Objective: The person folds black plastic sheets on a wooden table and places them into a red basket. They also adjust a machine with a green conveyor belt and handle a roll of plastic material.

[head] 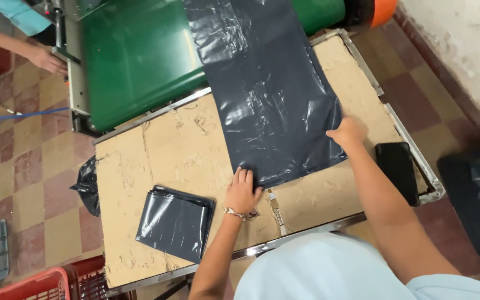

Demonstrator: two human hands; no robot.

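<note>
Worn metal-rimmed table (156,139), both hands flat, left hand (243,191) and right hand (348,132) pressing dark plastic bag (273,105)

Dark grey plastic sheet (273,94) — glossy; tan cardboard-topped table (162,161); green conveyor belt (134,55); floor (23,161) — maroon-and-beige checks.

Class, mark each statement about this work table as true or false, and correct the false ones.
1. The left hand presses on the near edge of the dark plastic sheet. True.
2. The right hand holds the black phone. False: it rests on the sheet's right edge; the phone lies apart on the table.
3. A folded stack of dark bags lies to the left of the left hand. True.
4. The machine feeding the sheet is red. False: it is green.
5. Another person's hand touches the machine. True.
</note>
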